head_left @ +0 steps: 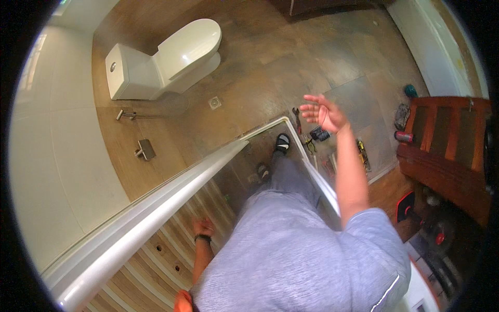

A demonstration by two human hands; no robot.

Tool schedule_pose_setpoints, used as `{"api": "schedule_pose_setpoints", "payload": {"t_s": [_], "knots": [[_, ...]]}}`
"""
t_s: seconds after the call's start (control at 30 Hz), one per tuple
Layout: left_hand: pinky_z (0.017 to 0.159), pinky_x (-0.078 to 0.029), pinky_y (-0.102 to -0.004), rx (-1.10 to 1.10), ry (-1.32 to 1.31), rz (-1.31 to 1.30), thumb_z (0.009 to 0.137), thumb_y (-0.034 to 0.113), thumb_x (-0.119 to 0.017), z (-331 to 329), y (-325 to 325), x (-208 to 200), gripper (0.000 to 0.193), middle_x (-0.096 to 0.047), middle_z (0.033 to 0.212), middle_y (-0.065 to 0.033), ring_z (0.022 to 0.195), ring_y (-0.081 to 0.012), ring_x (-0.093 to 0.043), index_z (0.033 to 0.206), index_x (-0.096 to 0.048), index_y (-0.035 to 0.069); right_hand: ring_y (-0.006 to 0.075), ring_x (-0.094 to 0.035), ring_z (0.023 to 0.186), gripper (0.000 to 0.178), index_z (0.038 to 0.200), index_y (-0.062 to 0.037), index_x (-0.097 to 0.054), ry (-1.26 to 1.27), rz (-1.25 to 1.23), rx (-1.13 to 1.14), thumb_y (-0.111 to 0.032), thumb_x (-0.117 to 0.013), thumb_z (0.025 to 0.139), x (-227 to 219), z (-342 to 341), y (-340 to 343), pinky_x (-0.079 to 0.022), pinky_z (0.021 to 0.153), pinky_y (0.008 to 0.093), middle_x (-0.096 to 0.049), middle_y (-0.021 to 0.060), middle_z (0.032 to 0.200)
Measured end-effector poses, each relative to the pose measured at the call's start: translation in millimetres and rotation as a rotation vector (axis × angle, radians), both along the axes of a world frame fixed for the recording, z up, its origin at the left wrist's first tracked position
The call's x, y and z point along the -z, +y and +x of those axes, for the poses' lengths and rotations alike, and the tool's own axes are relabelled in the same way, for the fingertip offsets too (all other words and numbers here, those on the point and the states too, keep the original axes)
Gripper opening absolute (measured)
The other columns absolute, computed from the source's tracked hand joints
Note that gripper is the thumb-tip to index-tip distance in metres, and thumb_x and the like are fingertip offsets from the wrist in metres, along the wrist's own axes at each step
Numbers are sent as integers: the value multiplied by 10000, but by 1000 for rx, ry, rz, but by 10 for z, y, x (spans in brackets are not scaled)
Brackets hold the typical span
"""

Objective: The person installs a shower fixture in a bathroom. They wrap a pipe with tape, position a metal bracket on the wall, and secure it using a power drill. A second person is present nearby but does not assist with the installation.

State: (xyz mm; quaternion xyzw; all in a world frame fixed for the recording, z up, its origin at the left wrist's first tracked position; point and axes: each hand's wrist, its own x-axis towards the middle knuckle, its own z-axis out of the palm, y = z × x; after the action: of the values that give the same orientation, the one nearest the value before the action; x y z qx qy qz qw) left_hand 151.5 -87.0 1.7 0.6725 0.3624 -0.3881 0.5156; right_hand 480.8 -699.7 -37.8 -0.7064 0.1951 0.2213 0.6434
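My right hand [323, 114] is stretched out over the floor, palm showing and fingers spread, with nothing in it. Beneath and beside it lie an adjustable wrench [297, 120], pliers [310, 145], a black bundle [319, 134] and some yellow-handled tools [363, 155]. My left hand [204, 226], with a dark band at the wrist, hangs low beside the ribbed wood-look wall panel [156, 270]. Its fingers look curled, and no object shows in them. My sandalled feet [282, 141] stand inside the corner of a low white frame [283, 120].
A long white rail [150, 221] crosses at my left. Beyond it are a white toilet [189, 49], a floor drain [214, 102] and wall fittings [146, 150]. To the right stands a wooden bench [442, 161] with a red canister [404, 137] beside it.
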Motion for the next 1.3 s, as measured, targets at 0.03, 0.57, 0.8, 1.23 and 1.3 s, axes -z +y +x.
{"api": "schedule_pose_setpoints", "payload": {"t_s": [0.03, 0.57, 0.8, 1.23, 1.3], "knots": [[1126, -417, -460, 313, 90, 299, 957, 528, -617, -236, -80, 270, 601, -571, 1448, -198, 1363, -344, -524, 1394, -622, 117, 330, -709, 1082, 478, 1251, -52, -709, 75, -208, -67, -413, -587, 963, 498, -180, -94, -529, 975, 453, -731, 138, 1235], [959, -552, -490, 380, 326, 323, 982, 353, -547, 726, -947, 752, 402, -679, 1306, -176, 1172, -383, -666, 1278, -669, 109, 130, -643, 631, 174, 1069, -53, -738, 518, -323, 242, -151, -690, 933, 1309, -1335, -1709, -478, 497, 295, -704, 46, 816], [964, -544, -505, 724, 169, 443, 948, 395, -574, 723, -902, 1556, 487, -687, 1291, -190, 1142, -379, -677, 1348, -635, 123, 150, -666, 633, 173, 1002, -43, -740, 508, -308, 302, -203, -707, 943, 1212, -1064, -1837, -505, 506, 322, -718, 65, 801], [996, -528, -483, 351, 107, 333, 930, 447, -574, 2456, -1937, 1754, 511, -682, 1301, -194, 1176, -374, -662, 1289, -678, 98, 284, -722, 660, 588, 916, 2, -789, 191, -393, -881, -577, -692, 908, 728, 1670, 386, -590, 706, 424, -757, 146, 808], [1000, -526, -479, 299, 113, 322, 927, 455, -574, 2619, -2023, 1811, 517, -681, 1302, -194, 1181, -373, -659, 1280, -684, 94, 298, -744, 784, 612, 962, -13, -793, 52, -431, -1065, -610, -671, 908, 583, 2113, 622, -591, 763, 423, -771, 161, 895]]}}
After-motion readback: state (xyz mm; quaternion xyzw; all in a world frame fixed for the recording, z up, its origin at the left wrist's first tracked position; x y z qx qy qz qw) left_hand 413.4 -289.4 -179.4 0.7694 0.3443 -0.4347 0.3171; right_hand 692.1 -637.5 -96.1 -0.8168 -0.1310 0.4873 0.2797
